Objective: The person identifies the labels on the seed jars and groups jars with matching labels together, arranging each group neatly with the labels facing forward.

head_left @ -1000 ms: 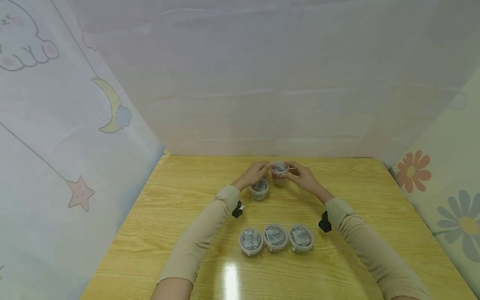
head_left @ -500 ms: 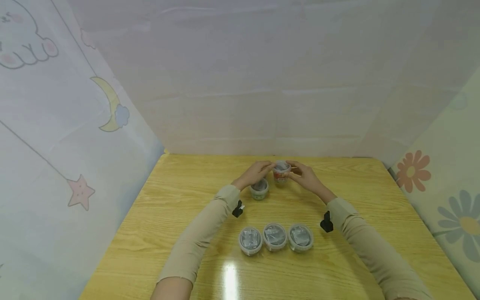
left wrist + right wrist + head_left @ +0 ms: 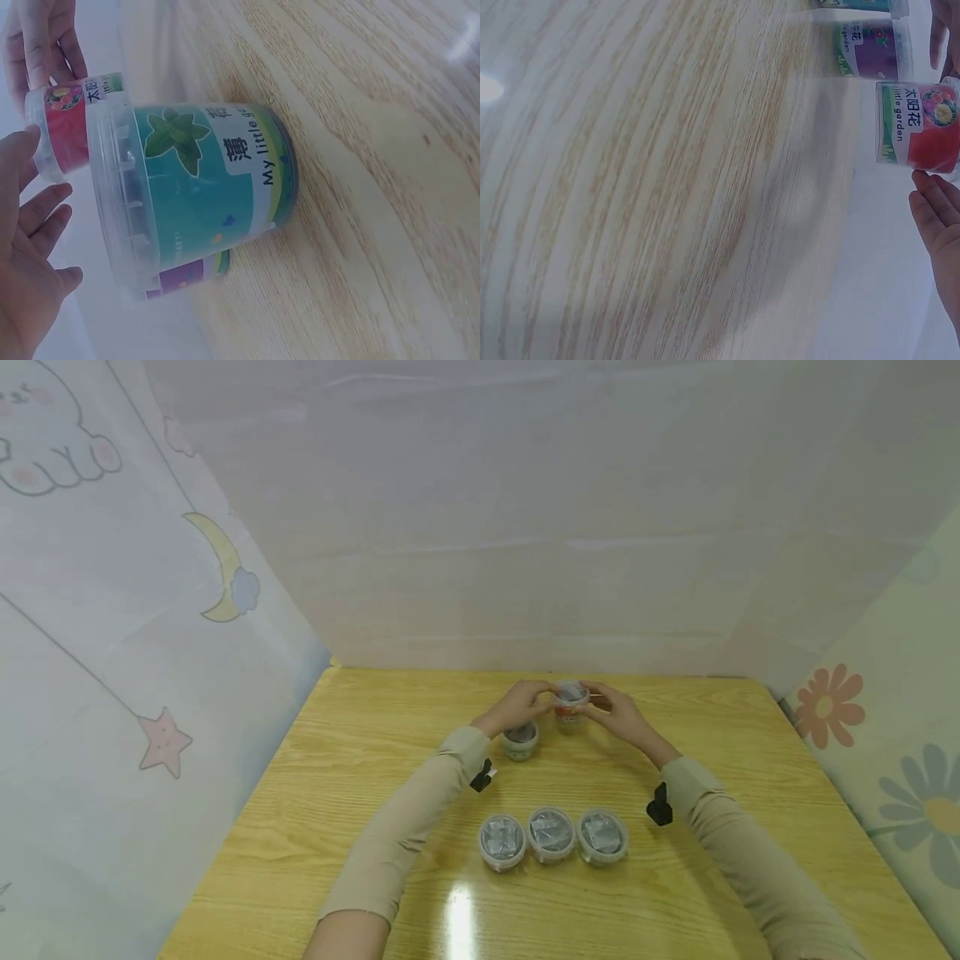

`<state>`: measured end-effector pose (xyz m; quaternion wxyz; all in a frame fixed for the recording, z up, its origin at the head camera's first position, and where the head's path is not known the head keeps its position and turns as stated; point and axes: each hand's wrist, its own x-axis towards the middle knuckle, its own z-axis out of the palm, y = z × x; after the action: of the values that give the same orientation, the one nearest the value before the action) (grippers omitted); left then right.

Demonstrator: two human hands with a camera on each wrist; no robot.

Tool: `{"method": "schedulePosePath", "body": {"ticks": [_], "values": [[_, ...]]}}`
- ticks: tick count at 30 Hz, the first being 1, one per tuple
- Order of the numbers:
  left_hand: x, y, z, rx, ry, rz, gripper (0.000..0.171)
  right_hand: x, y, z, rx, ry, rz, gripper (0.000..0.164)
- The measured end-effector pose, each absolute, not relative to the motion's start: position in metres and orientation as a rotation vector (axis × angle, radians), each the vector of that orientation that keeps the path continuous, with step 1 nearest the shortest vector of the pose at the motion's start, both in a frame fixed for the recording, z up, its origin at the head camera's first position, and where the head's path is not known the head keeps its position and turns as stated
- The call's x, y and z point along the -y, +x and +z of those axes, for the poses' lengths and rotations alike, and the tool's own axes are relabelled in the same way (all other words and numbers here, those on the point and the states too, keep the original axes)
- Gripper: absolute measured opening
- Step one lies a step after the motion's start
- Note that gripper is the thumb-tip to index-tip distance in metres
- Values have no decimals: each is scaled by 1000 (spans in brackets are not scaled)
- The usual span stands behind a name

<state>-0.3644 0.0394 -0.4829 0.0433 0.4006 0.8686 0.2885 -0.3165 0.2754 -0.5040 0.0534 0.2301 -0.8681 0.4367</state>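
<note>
Between my two hands is a small clear plastic tub with a red flower label [image 3: 567, 713], its base off the table in the right wrist view. My right hand [image 3: 617, 714] grips its right side, and my left hand [image 3: 516, 708] holds the lid rim from the left. Just under the left wrist stands a lidded tub with a green mint-leaf label [image 3: 187, 180], upright on the table. Behind it is a purple-labelled tub [image 3: 870, 49], mostly hidden by the left hand in the head view.
Nearer me, three lidded tubs stand in a row: left tub [image 3: 502, 842], middle tub [image 3: 551, 834] and right tub [image 3: 602, 837]. They rest on a wooden table [image 3: 337, 827]. A pale wall sheet [image 3: 540, 568] rises behind its far edge, with printed sheets at both sides.
The red-labelled tub has shifted slightly to the right, with both hands moving along with it. The mint tub and the front row stay in place.
</note>
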Motion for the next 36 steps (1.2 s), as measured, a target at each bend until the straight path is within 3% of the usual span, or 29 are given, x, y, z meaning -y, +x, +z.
{"method": "schedulePosePath", "body": {"ticks": [10,36], "values": [[-47,-365,-481,-2735,1202,831,38,-266,-295,-472,2646,688,1333,52],[-59,-373,-485,-2746,1250,790,39,-276,-300,-470,2678,648,1399,53]]}}
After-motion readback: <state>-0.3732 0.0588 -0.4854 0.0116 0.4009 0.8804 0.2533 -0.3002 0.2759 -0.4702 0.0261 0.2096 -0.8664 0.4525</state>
